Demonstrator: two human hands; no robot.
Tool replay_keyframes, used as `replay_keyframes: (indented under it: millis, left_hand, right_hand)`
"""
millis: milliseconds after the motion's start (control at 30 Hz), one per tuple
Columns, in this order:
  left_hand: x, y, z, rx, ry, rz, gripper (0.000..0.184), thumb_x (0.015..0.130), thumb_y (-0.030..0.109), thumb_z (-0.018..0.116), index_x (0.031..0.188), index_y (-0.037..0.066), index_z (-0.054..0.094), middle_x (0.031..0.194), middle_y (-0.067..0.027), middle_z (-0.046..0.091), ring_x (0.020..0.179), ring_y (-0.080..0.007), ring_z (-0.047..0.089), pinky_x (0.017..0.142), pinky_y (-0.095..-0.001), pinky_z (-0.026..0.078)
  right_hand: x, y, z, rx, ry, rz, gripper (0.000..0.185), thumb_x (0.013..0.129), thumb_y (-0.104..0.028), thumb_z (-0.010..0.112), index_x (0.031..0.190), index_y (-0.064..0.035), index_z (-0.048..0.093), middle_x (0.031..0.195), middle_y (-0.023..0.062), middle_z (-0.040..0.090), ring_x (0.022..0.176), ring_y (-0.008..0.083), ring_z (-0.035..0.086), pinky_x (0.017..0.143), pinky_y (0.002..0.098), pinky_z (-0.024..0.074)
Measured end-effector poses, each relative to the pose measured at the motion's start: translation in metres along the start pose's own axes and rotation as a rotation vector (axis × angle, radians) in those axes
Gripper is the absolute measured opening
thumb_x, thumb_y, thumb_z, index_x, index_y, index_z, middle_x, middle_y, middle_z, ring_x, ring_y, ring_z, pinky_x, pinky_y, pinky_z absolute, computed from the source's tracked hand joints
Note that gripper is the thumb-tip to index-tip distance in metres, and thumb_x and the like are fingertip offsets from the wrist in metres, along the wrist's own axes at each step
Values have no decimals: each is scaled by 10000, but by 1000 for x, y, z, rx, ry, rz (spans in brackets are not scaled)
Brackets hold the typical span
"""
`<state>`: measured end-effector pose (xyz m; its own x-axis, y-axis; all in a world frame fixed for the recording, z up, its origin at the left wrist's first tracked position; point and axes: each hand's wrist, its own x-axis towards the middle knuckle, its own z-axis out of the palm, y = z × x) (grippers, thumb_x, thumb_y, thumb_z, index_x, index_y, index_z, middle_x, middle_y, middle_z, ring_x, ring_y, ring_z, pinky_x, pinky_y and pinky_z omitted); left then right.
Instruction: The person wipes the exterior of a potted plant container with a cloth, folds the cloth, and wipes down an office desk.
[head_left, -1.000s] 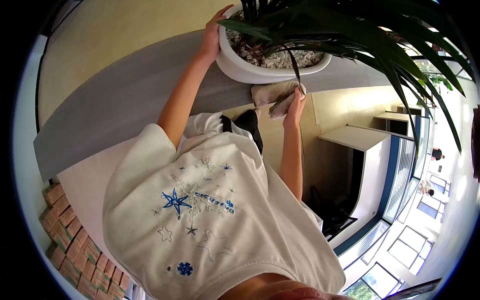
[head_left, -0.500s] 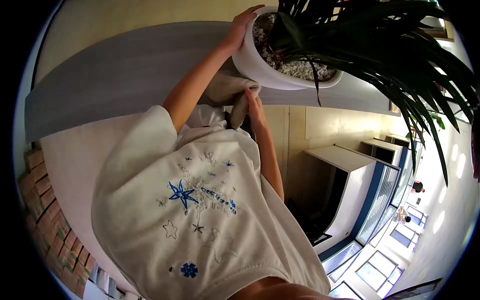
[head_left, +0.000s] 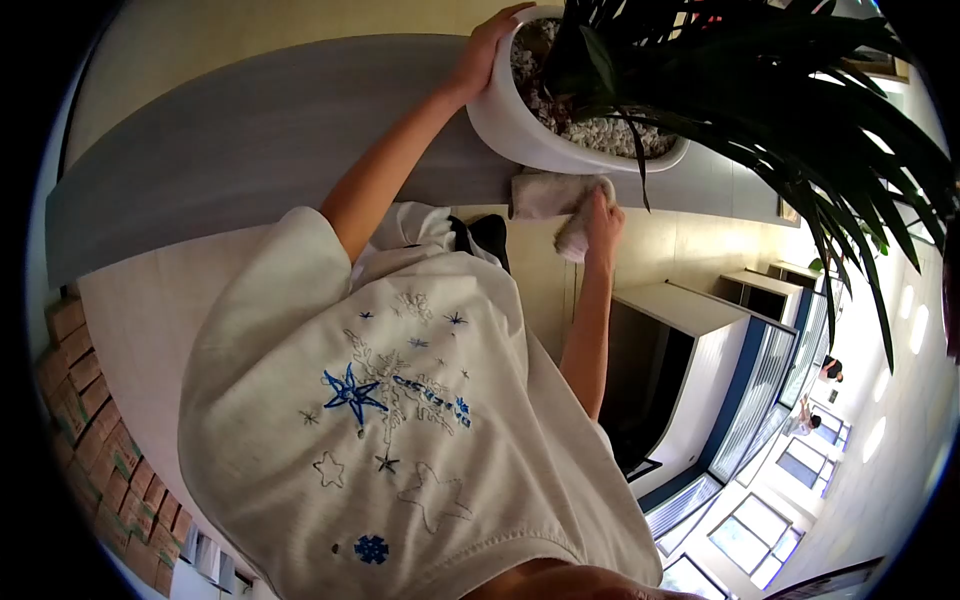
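While cartons (head_left: pixel 100 440) sit stacked far left, gray tabletop (head_left: pixel 240 150) runs across the upper view. Left hand (head_left: pixel 482 58) lies against the rim of white pot (head_left: pixel 525 135); grip hard to tell. Cloth (head_left: pixel 548 194) overhangs tabletop's near edge just beside pot, clutched in right hand (head_left: pixel 604 228). Plant (head_left: pixel 770 110) leaves fan out right.

White short-sleeved shirt (head_left: pixel 430 450); blue star (head_left: pixel 352 397), blue snowflake (head_left: pixel 371 549), grey outlined stars (head_left: pixel 434 496).
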<state>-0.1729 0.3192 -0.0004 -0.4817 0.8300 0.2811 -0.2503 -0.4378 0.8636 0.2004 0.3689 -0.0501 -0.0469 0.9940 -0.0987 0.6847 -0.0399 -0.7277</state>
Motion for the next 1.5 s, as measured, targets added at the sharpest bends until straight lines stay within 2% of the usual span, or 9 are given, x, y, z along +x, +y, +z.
replay_keyframes:
  millis: [167, 333, 600, 833, 933, 1033, 1200, 1300, 1500]
  left_hand:
    - [0, -8, 0, 6, 21, 27, 548, 1124, 503, 393, 1560, 194, 517, 1389, -66, 624, 1249, -203, 610, 1072, -377, 471]
    - [0, -10, 2, -8, 48, -10, 556, 1122, 512, 396, 1563, 196, 514, 1394, -66, 620, 1258, -209, 602, 1077, -380, 465]
    - [-2, -14, 1, -18, 71, -36, 567, 1118, 528, 400, 1567, 199, 509, 1402, -66, 614, 1273, -220, 588, 1086, -385, 455]
    - [4, -23, -19, -30, 96, -190, 622, 1098, 555, 451, 1595, 182, 475, 1457, -66, 586, 1339, -236, 535, 1119, -388, 425]
    - [-10, 17, 6, -94, 169, -305, 668, 1075, 536, 519, 1600, 128, 462, 1500, -85, 562, 1349, -234, 524, 1141, -387, 407]
    - [-7, 23, 19, -76, 78, -41, 533, 1088, 434, 494, 1526, 136, 551, 1444, -62, 608, 1290, -181, 576, 1086, -340, 452]
    - [9, -23, -2, -106, 147, -170, 607, 1091, 478, 517, 1571, 108, 492, 1551, -54, 514, 1380, -225, 510, 1174, -387, 393]
    - [3, 10, 15, -185, 177, -166, 722, 1065, 514, 576, 1584, 30, 449, 1565, -111, 505, 1415, -263, 497, 1200, -421, 381]
    - [-27, -16, -11, -70, 347, -330, 669, 1108, 462, 470, 1652, 96, 334, 1684, -96, 347, 1547, -266, 330, 1262, -459, 254]
  right_hand:
    - [-15, -31, 25, 40, 12, -129, 473, 972, -422, 713, 1057, 41, 755, 852, 193, 720, 788, 297, 669, 760, 433, 512]
    - [-26, -25, 38, -91, -186, -157, 566, 918, -458, 762, 1099, 78, 731, 1207, 235, 547, 1127, 403, 579, 980, 451, 490]
    - [-76, -68, 59, -117, -302, -298, 559, 830, -454, 818, 1055, 45, 703, 1119, 258, 581, 1080, 425, 594, 925, 470, 528]
    - [-61, -52, 38, -176, -331, -321, 673, 746, -468, 906, 1208, -17, 715, 1113, 160, 665, 1089, 348, 606, 938, 476, 525]
    - [-76, -54, 44, 69, -203, -265, 598, 775, -310, 924, 1257, -31, 703, 1103, 116, 709, 995, 248, 655, 828, 403, 569]
    - [-76, -40, 63, 300, -215, -262, 472, 836, -219, 890, 1226, -31, 703, 1050, 55, 730, 897, 163, 690, 748, 338, 586]
    - [-95, -63, 89, 283, -217, -339, 399, 846, -265, 872, 1127, -36, 705, 955, 131, 659, 787, 256, 648, 692, 384, 549]
    - [-100, -57, 105, 225, -188, -390, 378, 885, -260, 834, 1174, -56, 701, 927, 137, 627, 830, 259, 642, 758, 385, 545]
    - [-76, -35, 81, 602, -513, -128, 504, 1016, -258, 701, 1439, -10, 587, 1284, 75, 677, 1117, 172, 640, 935, 335, 537]
